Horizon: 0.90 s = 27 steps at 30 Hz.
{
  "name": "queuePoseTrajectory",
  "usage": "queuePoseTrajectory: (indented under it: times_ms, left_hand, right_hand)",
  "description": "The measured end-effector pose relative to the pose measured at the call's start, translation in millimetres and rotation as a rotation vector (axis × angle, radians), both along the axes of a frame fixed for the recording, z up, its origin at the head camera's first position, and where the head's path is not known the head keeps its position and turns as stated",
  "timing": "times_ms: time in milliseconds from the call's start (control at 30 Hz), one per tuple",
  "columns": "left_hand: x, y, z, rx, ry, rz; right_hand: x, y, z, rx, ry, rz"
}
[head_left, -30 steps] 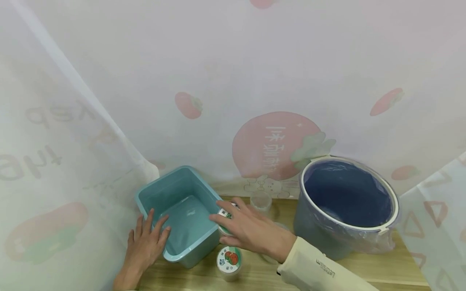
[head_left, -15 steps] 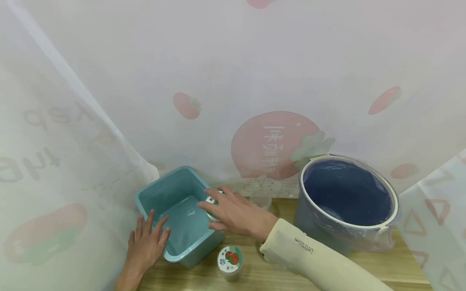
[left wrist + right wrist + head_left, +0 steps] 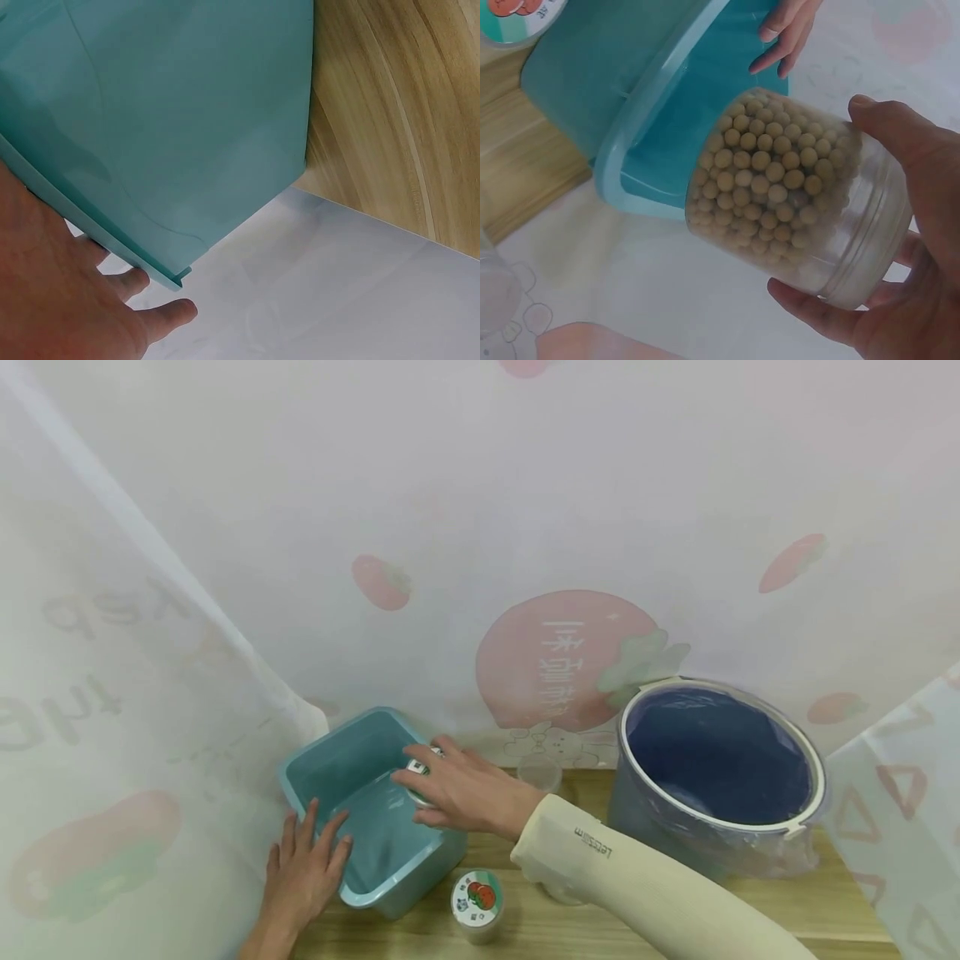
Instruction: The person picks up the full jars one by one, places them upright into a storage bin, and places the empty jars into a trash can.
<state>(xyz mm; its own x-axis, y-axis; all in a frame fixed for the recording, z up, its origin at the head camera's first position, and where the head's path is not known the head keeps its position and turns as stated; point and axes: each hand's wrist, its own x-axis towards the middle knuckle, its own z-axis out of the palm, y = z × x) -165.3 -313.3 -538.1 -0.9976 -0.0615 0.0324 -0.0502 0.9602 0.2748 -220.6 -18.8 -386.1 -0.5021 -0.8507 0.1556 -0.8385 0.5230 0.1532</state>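
Observation:
My right hand (image 3: 468, 793) grips a clear jar (image 3: 772, 187) by its lid end, thumb on one side and fingers on the other. Small round beige balls fill much of the jar, which is tilted over the teal bin (image 3: 431, 864). A white and green label shows on its lid between my fingers in the head view. At the bin's left rim, my left hand (image 3: 306, 868) rests with its fingers spread. Just right of the bin stands a similar jar (image 3: 477, 902), its lid printed with red fruit.
A large blue bucket (image 3: 652, 835) with a white rim and plastic liner stands at the right. By the back curtain is a clear cup (image 3: 538, 774). Another clear container (image 3: 564, 897) is partly hidden under my right sleeve. Printed curtains (image 3: 420, 460) enclose the wooden table (image 3: 630, 931).
My right hand has carried the jar leftward, from beside the bin's right rim to over its inside. The left hand stays at the rim.

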Motion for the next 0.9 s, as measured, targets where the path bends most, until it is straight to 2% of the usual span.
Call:
queuePoseTrajectory:
  times_ms: [167, 400, 600, 900]
  left_hand:
    - [-3.2, 2, -0.2, 0.016, -0.016, -0.002]
    - [-4.3, -1, 1.2, 0.004, -0.036, 0.007]
    - [-3.1, -3, -1.0, 0.003, -0.059, 0.017]
    - [-6.1, -1, 0.7, 0.006, -0.035, 0.008]
  right_hand:
    - [-7.0, -13, 1.0, 0.027, 0.012, -0.018]
    - [-13.1, -33, -3.3, 0.087, -0.018, -0.038]
    - [-17.6, -47, -8.1, 0.086, -0.032, -0.031]
    - [-33.4, -60, -12.8, 0.092, -0.090, -0.079]
